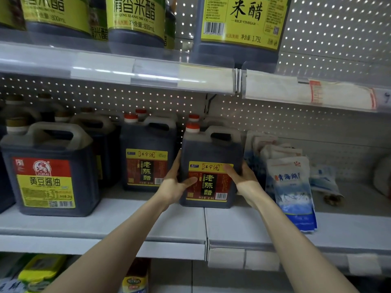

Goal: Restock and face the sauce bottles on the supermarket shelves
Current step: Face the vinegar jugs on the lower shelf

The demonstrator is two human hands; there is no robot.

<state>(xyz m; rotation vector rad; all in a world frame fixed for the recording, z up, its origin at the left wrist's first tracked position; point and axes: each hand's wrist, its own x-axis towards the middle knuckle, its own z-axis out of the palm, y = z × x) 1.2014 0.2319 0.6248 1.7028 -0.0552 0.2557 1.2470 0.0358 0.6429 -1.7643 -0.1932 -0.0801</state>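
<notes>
Both hands are wrapped around the dark vinegar jug [209, 170] at frame center: left hand [176, 182] on its left side with the thumb across the label, right hand [243, 178] on its right edge. The jug stands upright on the middle shelf [160, 216]. Matching jug [148, 153] just to its left, soy sauce jug [50, 170] far left, salt bags [292, 187] on the right.

Single head-worn wide-angle view; faces the shelving nearly square-on, tilted slightly down, at close range; middle shelf [148, 220] fills the centre; upper shelf [101, 66] bows across the top from lens distortion.
</notes>
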